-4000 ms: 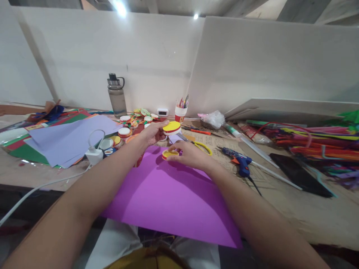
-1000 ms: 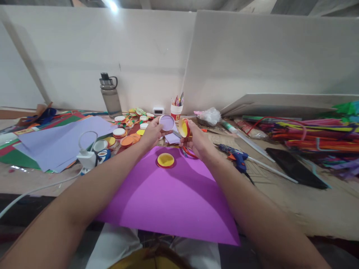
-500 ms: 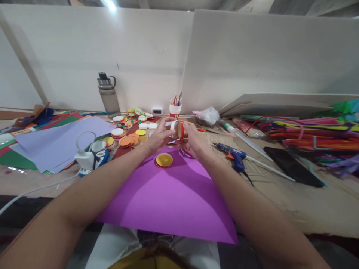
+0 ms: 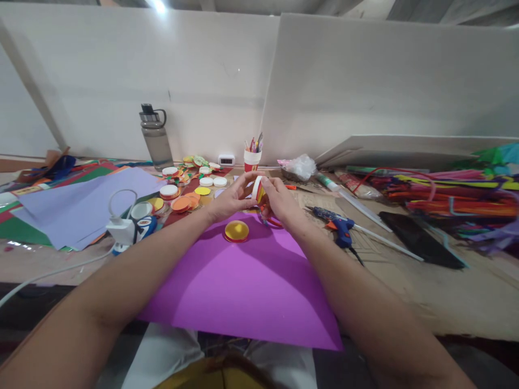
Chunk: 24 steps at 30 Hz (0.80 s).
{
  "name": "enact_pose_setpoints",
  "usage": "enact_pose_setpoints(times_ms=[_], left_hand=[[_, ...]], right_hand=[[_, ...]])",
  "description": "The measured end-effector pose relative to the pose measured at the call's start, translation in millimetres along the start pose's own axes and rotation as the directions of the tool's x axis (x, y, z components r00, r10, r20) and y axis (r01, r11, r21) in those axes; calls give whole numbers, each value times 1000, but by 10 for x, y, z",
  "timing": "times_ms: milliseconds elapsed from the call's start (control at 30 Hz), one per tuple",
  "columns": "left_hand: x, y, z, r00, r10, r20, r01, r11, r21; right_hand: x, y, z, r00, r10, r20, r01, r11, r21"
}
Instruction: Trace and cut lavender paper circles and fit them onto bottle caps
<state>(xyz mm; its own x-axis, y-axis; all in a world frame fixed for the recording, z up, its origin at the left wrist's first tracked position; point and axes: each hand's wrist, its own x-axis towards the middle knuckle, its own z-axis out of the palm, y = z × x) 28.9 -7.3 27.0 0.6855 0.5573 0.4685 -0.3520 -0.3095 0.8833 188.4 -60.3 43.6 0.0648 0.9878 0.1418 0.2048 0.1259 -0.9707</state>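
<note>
Above a purple sheet (image 4: 243, 292), my left hand (image 4: 236, 198) and my right hand (image 4: 279, 201) grip a round layered disc (image 4: 257, 189) from both sides. It stands on edge, white on the left with yellow and red layers to the right. My thumbs and fingers press around its rim, hiding part of it. Under my hands, a yellow disc with a red edge (image 4: 237, 230) lies flat on the sheet. A red ring-shaped thing (image 4: 274, 222), perhaps a scissors handle, shows below my right hand.
White discs (image 4: 168, 192) and orange discs (image 4: 181, 203) lie to the left. A blue glue gun (image 4: 344, 231) and black phone (image 4: 421, 237) are to the right. A water bottle (image 4: 156, 143), cup of pens (image 4: 252, 158) and small digital timer (image 4: 226, 160) stand along the back.
The white disc in my left hand and the red-edged disc in my right hand were slightly apart. They are now pressed together as one stack.
</note>
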Motion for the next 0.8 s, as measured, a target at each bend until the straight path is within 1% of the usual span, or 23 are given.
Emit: enact_pose_setpoints(times_ms=[67,133,200,300,367,400,467,533,600,733,800], left_hand=[[2,14,7,1000,2,7,-2,1000,-7],[2,26,18,1000,-4,20,4,1000,-6],[-4,34,34,1000,-6,10,5,999,43],[-16,38,68,997,18,-72,-7,988,153],[-18,41,94,987,7,-162,20,986,163],[-17,45,108,977,-12,-213,41,990,131],[-9,64,131,951,-60,-302,64,998,2],[2,97,140,930,-98,-355,36,984,-176],[14,140,130,911,-132,-390,-4,944,-329],[24,208,67,861,-205,-465,-56,871,-487],[22,213,40,857,-238,-457,-53,842,-537]], right_hand=[[3,26,-5,999,-41,1,41,998,-41],[-1,44,-6,998,-56,2,57,996,-66],[-12,52,-5,997,-73,-14,72,995,-69],[-30,45,-6,991,-123,-43,120,991,-63],[-36,24,-13,990,-141,-14,140,988,-60],[-35,9,-18,990,-138,9,139,989,-51],[-24,-27,-28,992,-116,45,117,993,-24],[-6,-62,-33,996,-82,41,82,997,2],[11,-82,-26,997,-71,36,70,997,32],[14,-62,27,982,-148,118,134,984,118],[0,-42,56,972,-192,132,177,977,114]])
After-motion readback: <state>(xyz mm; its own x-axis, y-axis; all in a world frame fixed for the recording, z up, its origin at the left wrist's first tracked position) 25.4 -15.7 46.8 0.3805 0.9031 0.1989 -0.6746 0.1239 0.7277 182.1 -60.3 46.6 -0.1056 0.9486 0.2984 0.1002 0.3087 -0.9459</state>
